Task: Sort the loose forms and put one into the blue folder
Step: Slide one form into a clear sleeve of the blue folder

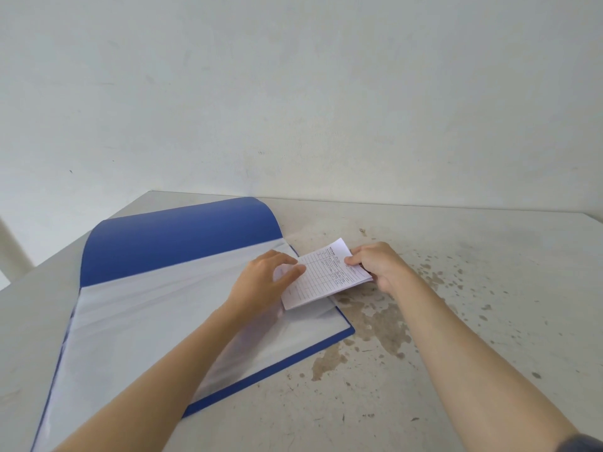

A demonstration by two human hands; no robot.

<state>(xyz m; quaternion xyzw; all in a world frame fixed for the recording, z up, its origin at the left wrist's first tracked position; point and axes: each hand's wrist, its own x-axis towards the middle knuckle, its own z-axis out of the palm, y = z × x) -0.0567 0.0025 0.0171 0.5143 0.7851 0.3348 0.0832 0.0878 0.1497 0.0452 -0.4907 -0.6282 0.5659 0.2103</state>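
Observation:
The blue folder (169,236) lies open on the table, its cover curled up at the back and its clear plastic sleeves (156,308) spread flat. A small stack of white lined forms (323,278) sits at the folder's right edge, partly over the sleeves. My right hand (375,265) pinches the stack's far right end. My left hand (264,282) rests on the sleeve with its fingertips pressing the left side of the top form.
The grey table (456,321) is stained with brown blotches to the right of the folder. A pale wall (293,93) stands directly behind the table's back edge. The table's left edge runs close to the folder.

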